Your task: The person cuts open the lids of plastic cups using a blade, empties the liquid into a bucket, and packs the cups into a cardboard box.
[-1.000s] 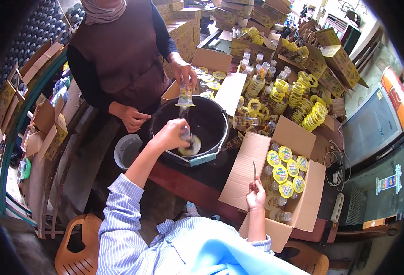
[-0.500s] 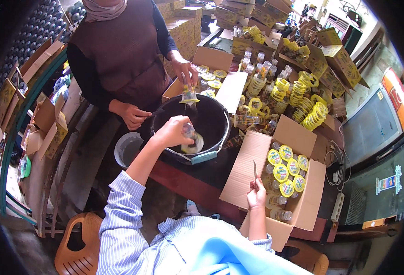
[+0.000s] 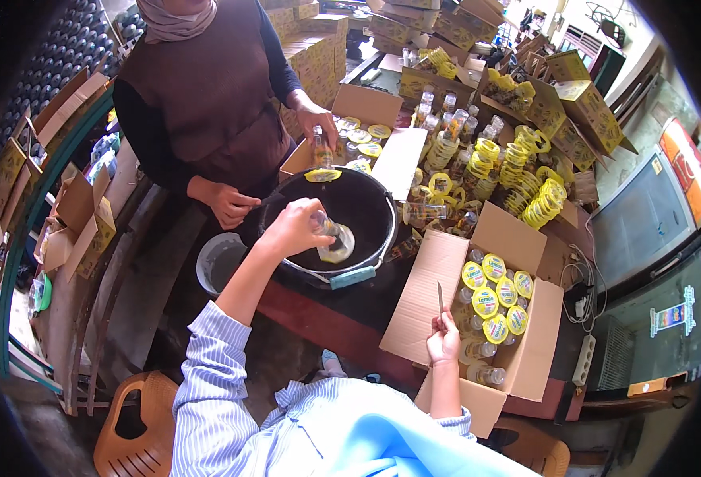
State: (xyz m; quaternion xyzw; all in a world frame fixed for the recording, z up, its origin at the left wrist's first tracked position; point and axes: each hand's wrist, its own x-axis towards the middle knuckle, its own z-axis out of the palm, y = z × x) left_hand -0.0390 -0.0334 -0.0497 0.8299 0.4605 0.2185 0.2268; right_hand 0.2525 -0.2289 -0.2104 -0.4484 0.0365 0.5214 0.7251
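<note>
My left hand point(image 3: 291, 232) is closed around a clear plastic cup point(image 3: 336, 245) with a pale rim, tipped inside the mouth of a black bucket point(image 3: 381, 208). What is in the cup is hard to make out. My right hand point(image 3: 443, 343) grips a thin knife point(image 3: 439, 296), blade pointing up and away, beside an open cardboard box point(image 3: 414, 298). Several cups with yellow lids point(image 3: 486, 302) stand in that box, and a few lie on their sides. Across the bucket, a co-worker's hand point(image 3: 316, 121) holds another clear cup point(image 3: 322, 155), yellow rim downward, over the far rim.
A grey pail point(image 3: 217, 262) stands left of the bucket. Behind the bucket is a second carton point(image 3: 366, 102) of lidded cups. Stacked clear cups with yellow rims point(image 3: 517, 175) crowd the table's far right. Orange chairs point(image 3: 132, 429) and a power strip point(image 3: 584, 359) are nearby.
The cup in my left hand has shifted slightly and shows more clearly inside the bucket. The co-worker's cup has moved slightly left. My right hand keeps its hold on the knife.
</note>
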